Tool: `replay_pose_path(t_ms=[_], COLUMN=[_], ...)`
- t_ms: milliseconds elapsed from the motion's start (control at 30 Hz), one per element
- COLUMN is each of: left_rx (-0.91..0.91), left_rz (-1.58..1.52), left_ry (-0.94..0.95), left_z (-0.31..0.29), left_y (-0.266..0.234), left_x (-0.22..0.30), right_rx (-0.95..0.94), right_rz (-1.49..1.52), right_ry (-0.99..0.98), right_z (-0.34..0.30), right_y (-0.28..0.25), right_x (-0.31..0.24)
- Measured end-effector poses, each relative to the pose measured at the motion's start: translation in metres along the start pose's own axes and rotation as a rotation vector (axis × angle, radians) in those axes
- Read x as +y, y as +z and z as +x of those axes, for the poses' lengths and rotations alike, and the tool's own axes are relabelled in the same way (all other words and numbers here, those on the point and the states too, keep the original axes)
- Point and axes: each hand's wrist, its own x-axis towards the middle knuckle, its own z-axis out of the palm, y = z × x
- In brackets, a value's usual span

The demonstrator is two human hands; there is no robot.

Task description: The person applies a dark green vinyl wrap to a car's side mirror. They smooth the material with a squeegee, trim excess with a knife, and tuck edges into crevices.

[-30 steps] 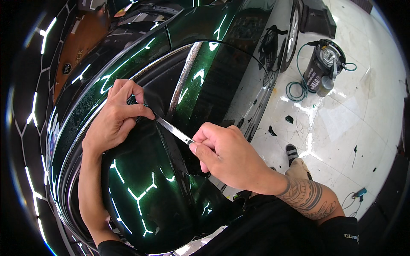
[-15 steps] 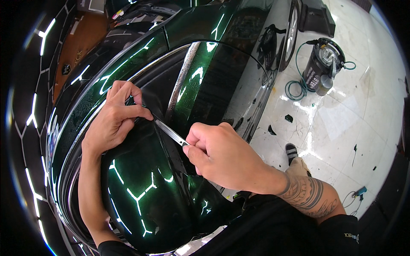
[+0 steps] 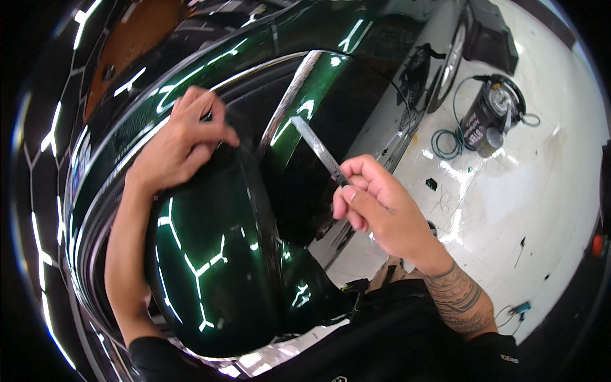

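My right hand [image 3: 385, 213] grips a slim silver snap-off knife [image 3: 315, 149] by its dark end. The tool points up and to the left, held in the air over the dark car door, apart from the mirror. My left hand [image 3: 184, 140] rests at the far end of a glossy dark green car side mirror housing [image 3: 203, 254], fingers curled and thumb pinched in at its upper edge. What lies between those fingertips is blurred and hidden. A dark seam strip [image 3: 264, 235] runs down the right side of the housing.
The green car door [image 3: 363, 83] and its bright window trim [image 3: 293, 89] lie beyond the mirror. On the pale floor [image 3: 496, 210] to the right stand a black canister [image 3: 487, 121] with a coiled green hose [image 3: 449, 145], dark scraps, and a small blue tool [image 3: 522, 309].
My right hand has drawn the knife away from the mirror's edge, up and to the right. My left hand stays at the mirror. The whole view has shifted slightly.
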Motion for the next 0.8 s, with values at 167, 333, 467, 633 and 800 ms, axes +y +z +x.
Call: replay_pose_path(t_ms=[167, 333, 467, 633, 800], left_rx=[0.192, 0.269, 0.298, 0.642, 0.999], left_rz=[0.228, 0.128, 0.205, 0.292, 0.145], left_ry=[0.0, -0.331, -0.639, -0.727, -0.674], left_z=[-0.019, -0.073, -0.133, -0.165, -0.192], left_y=[0.001, -0.007, 0.026, 0.065, 0.102], left_x=[0.003, 0.113, 0.203, 0.239, 0.259], right_rx=[-0.149, -0.245, -0.377, -0.398, -0.381], right_rz=[-0.189, -0.401, -0.267, -0.443, -0.718], right_ry=[-0.102, -0.3, -0.317, -0.259, -0.241], right_z=[0.011, 0.038, 0.034, -0.001, -0.058], right_y=[0.019, 0.02, 0.031, -0.006, -0.038], right_x=[-0.003, -0.01, -0.02, -0.04, -0.058])
